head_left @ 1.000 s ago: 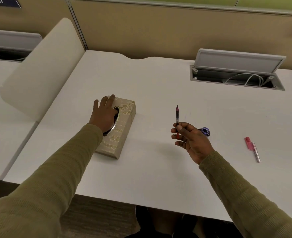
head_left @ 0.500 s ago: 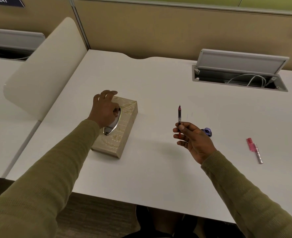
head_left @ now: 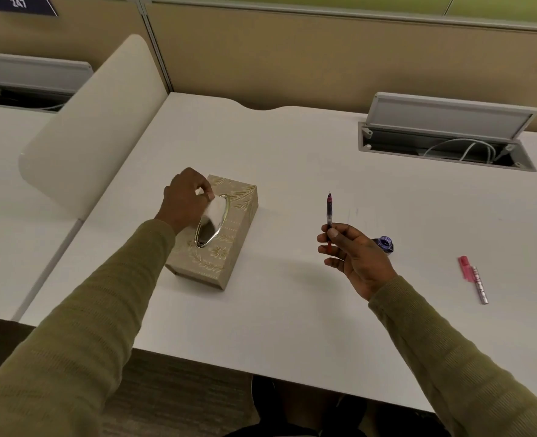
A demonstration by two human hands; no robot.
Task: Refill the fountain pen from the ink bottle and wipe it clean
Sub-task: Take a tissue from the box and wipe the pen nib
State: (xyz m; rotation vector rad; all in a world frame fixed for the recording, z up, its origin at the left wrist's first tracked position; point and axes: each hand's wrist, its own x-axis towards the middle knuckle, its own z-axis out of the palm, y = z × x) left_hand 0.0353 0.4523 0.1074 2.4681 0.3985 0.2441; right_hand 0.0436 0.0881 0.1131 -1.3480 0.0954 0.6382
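My right hand (head_left: 357,258) holds the fountain pen (head_left: 329,212) upright above the desk, nib pointing up, pinched between thumb and fingers at its lower end. Just behind that hand the small purple ink bottle (head_left: 386,243) stands on the desk, partly hidden by my fingers. My left hand (head_left: 186,200) hovers over the gold patterned tissue box (head_left: 229,241) and pinches a white tissue (head_left: 214,209) that rises out of the oval slot.
The pink pen cap and silver barrel piece (head_left: 473,279) lie on the white desk (head_left: 292,294) at the right. An open cable hatch (head_left: 447,143) sits at the back right. A cream divider panel (head_left: 93,121) stands to the left.
My left hand lifted from the slot of the tissue box and now draws a white tissue up out of it. My right hand and the pen stayed almost still.
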